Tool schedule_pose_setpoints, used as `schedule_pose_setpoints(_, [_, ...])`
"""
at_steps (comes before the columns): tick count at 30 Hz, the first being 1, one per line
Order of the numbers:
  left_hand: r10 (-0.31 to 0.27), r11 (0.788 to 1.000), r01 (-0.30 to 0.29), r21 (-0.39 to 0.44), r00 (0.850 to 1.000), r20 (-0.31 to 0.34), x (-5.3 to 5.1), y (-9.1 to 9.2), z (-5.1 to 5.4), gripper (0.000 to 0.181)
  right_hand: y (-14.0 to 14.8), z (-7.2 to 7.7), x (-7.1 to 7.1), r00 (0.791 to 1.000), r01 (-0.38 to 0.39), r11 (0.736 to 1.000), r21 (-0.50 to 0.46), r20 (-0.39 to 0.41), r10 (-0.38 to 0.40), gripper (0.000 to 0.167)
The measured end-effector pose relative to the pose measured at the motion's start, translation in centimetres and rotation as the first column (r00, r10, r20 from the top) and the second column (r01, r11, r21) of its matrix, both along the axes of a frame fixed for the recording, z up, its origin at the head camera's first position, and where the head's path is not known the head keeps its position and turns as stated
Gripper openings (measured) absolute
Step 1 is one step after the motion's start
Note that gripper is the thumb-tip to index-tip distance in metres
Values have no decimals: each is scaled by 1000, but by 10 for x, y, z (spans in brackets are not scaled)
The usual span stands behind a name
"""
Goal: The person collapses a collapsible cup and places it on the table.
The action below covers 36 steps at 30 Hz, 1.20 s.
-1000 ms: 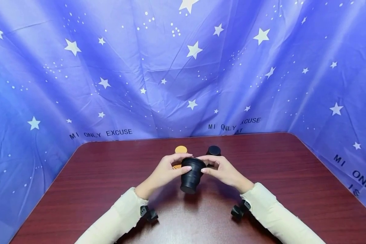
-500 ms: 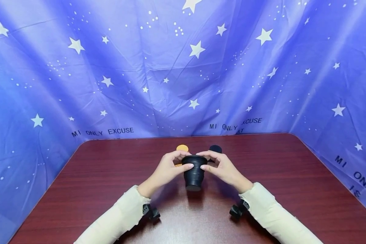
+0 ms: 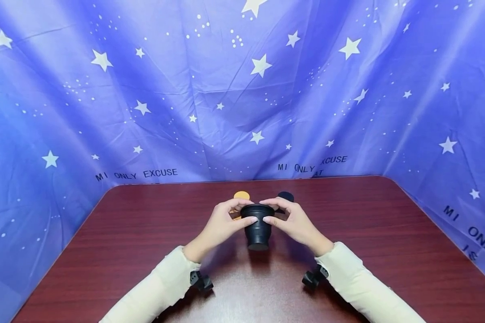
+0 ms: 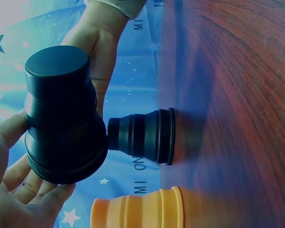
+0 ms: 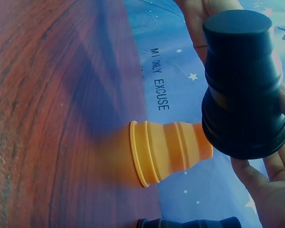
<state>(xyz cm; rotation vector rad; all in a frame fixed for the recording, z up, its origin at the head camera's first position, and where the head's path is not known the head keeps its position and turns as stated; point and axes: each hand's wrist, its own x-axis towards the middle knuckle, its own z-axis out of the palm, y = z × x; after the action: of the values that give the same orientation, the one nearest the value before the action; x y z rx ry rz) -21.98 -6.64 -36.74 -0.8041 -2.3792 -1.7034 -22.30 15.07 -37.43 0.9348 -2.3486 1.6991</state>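
A black stepped cup (image 3: 258, 231) is held up above the table between both hands, wide rim at the top and narrow base toward the viewer. The left hand (image 3: 224, 222) grips its left side, thumb on the front and fingers at the rim. On the other side the right hand (image 3: 297, 222) grips it the same way. In the left wrist view the cup (image 4: 61, 114) shows its round flat base, with the left hand's fingers (image 4: 26, 183) round the rim. In the right wrist view the cup (image 5: 242, 85) touches the right hand (image 5: 275, 190).
Behind the hands, an orange cup (image 3: 241, 195) and another black cup (image 3: 285, 196) stand rim down on the dark red wooden table (image 3: 145, 233). The orange cup (image 5: 170, 149) is plainer in the right wrist view. A blue starry cloth (image 3: 226, 89) hangs behind the table.
The held cup has gone from tilted to the left to nearly straight, its base moving slightly right and up. Both hands keep their grip on it. The head view has shifted slightly.
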Motion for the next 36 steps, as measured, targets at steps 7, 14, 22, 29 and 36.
schedule_pose_setpoints(7, [40, 999, -41, -15, 997, -63, -3, 0, -5, 28, -3, 15, 13, 997, 19, 999, 36, -70, -17, 34])
schedule_pose_setpoints(14, [38, 999, -38, 6, 997, -61, -3, 2, -5, 28, -3, 20, 18, 995, 51, 998, 34, -87, -48, 32])
schedule_pose_setpoints(22, [54, 998, -51, 42, 996, -68, -5, 4, -7, 28, -5, 16, 17, 985, 52, 999, -17, -162, -54, 31])
schedule_pose_setpoints(29, [79, 997, -77, 26, 992, -99, -7, 4, -7, 27, -9, 13, 17, 976, 70, 996, -48, -204, -78, 31])
schedule_pose_setpoints(36, [87, 996, -87, 12, 995, -39, -7, 6, -3, 31, -12, 11, 17, 945, 109, 992, -65, -303, -123, 29])
